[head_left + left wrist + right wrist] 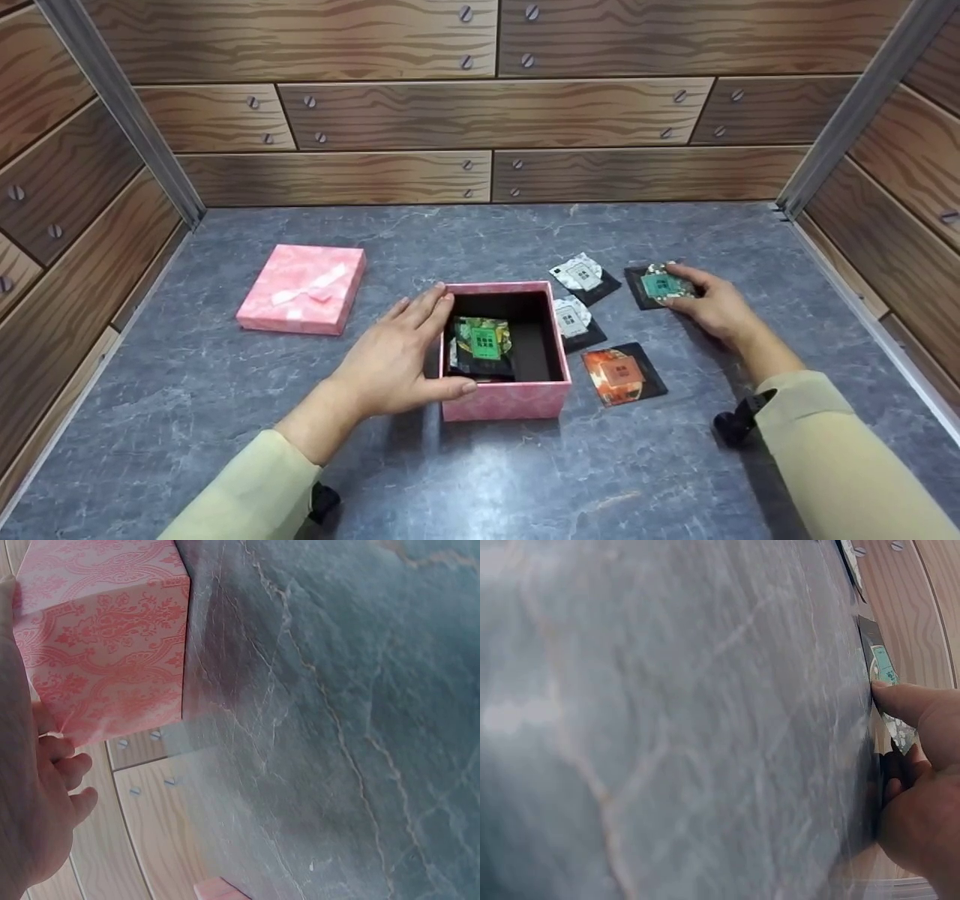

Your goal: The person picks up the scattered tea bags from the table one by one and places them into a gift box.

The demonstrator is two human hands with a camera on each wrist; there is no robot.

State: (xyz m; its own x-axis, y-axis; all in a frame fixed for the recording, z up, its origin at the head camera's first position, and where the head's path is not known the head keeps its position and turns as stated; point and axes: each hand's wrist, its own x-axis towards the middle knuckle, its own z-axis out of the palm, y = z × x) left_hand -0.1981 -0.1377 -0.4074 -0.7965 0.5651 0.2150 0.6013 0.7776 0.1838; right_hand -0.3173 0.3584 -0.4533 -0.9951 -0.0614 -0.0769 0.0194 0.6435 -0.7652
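Left hand point(397, 360) spread along the left side of the pink box point(506, 403), fingers toward its far left corner, thumb laid across the near rim; judged to be steadying it. Right hand point(720, 307) well to the right, thumb and forefinger pinching the teal-labelled sachet point(660, 286) from its near and far edges at the right end; cannot tell whether it is clear of the desk point(420, 480). Box upright, uncovered; green-labelled sachet point(484, 343) lies face up in its left part, dark floor bare on the right. Pink lid point(307, 289) with bow well apart, far left. Right of the box: far pale sachet point(583, 274), near pale sachet point(571, 319) partly hidden by the box wall, and orange sachet point(621, 372) nearest. Technique, judged: thin flat packet, so a light squeeze from edge to edge, enough to bow it slightly, should free it better than pressing down, which would only slide it. Keep fingertips square to the edges so it does not twist; avoid creasing the label. Left hand best kept light, since a hard push on the thin wall could shift the box against the near pale sachet.
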